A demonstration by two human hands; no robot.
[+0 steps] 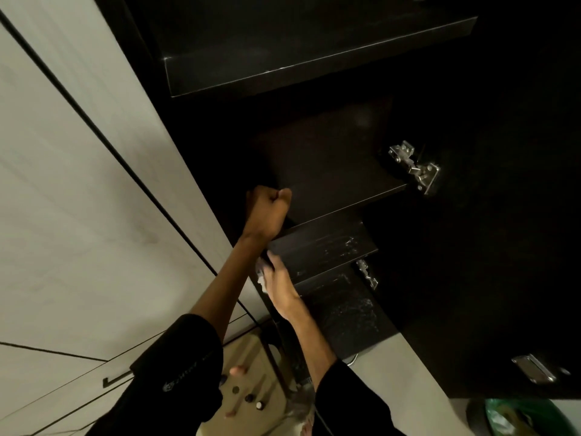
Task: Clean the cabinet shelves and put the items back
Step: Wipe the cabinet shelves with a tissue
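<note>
From the head camera we look steeply up and along a dark open cabinet (345, 152), and the risks we judge here are mostly about balance and reach. Our left hand (267, 212) has its grip closed, fingers curled, at the front corner of the middle shelf (339, 196); whether it clutches the edge or only braces there we cannot tell, and leaning weight on it could strain the shelf. Our right hand (281, 287) presses a pale cloth (260, 275) against the left end of the lower shelf (323, 247), fingers laid over it; the cloth is mostly hidden beneath the hand, so a loose hold could let it drop. Whitish smears on that shelf and the one below suggest the wiping is not finished. The items to go back seem to be the small bottles (251, 399) far below on a pale surface, dim and partly blocked by our sleeves; a slip could knock them. The cabinet's depths are too dark to read.
</note>
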